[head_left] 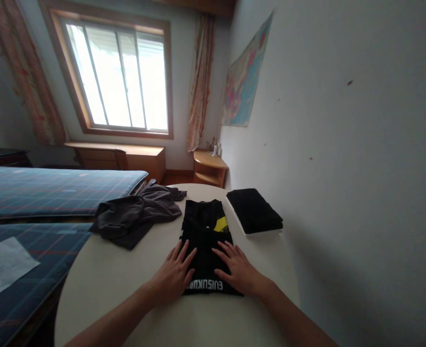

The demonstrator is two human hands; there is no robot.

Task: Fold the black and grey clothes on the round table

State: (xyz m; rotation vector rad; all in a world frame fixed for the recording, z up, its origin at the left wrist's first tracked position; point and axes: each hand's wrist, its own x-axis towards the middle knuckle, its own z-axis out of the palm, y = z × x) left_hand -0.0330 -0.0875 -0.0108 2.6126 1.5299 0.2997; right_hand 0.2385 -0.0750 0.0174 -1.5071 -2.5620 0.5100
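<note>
A black shirt (206, 241) with a yellow patch and white lettering lies folded on the round white table (100, 289). On its left edge rests my left hand (175, 270), fingers spread and flat. My right hand (236, 270) lies on the shirt's right side, its fingers also apart. Both palms press on the cloth without gripping it. To the left, a crumpled dark grey garment (137, 212) is draped near the table's edge. A folded black garment (254, 209) sits on a thin white board or box (263, 233) at the right.
Beds with blue plaid mattresses (54, 190) stand along the left, with a sheet of paper (6, 265) on the nearer one. A white wall (361, 193) runs close by on the right. Past the table are a wooden corner shelf (209, 159) and a desk (144, 156) under the window.
</note>
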